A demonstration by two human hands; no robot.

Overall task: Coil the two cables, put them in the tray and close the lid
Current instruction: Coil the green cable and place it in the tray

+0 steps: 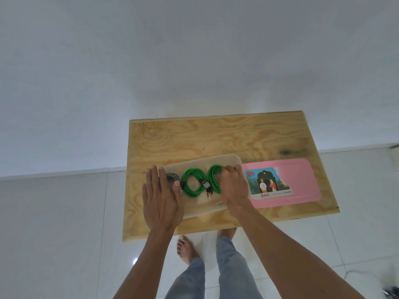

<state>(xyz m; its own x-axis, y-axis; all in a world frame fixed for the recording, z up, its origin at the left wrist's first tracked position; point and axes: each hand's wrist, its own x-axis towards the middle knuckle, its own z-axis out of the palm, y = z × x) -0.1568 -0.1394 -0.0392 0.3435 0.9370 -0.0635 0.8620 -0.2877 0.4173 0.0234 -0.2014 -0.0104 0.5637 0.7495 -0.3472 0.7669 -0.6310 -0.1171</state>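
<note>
Two green coiled cables point(200, 183) in beige tray point(216, 161) (uncovered), pink lid point(302, 182) beside

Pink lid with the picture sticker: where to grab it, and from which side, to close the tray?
Grip the flat pink plastic lid by its right short edge, coming from the right with the right hand. It lies flat on the wooden board beside the translucent tray, so only its edges give purchase, and that end is clear of the tray. Probably lift that edge first.
</note>
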